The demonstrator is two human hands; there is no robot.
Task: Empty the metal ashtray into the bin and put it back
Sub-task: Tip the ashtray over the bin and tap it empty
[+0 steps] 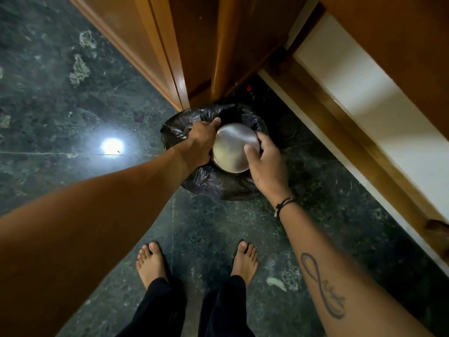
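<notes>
Nearest you, your 2 bare feet (196, 261) stand on a dark green marble floor (60, 93) veined with pale patches, black trouser cuffs (184, 307) just above them. Your right forearm carries the only marking that looks like writing: an infinity-loop tattoo (324, 287) with a short script word worked into the lower loop, too small and slanted to read. A black cord bracelet (284, 205) with a white strand sits at that wrist. No brand or label shows on anything else. Further out, both arms reach over the bin (211, 183), which is lined with a crinkled black bag and stands on the floor at the corner of a polished wooden door frame (179, 76). The ashtray (232, 148), a round plain brushed-metal dish, is held upside down over the bin's mouth, its smooth underside facing you. Your left hand (200, 142) clasps its left rim, fingers curled under and thumb along the top edge. Your right hand (264, 164) grips the right side, thumb pressed on the underside and fingers wrapped round the far edge. A ceiling light glares off the floor to the left (112, 145). Beyond the bin, a small red object (248, 88) lies in shadow by the frame, and a white wall (379, 113) with wooden trim runs off to the right.
</notes>
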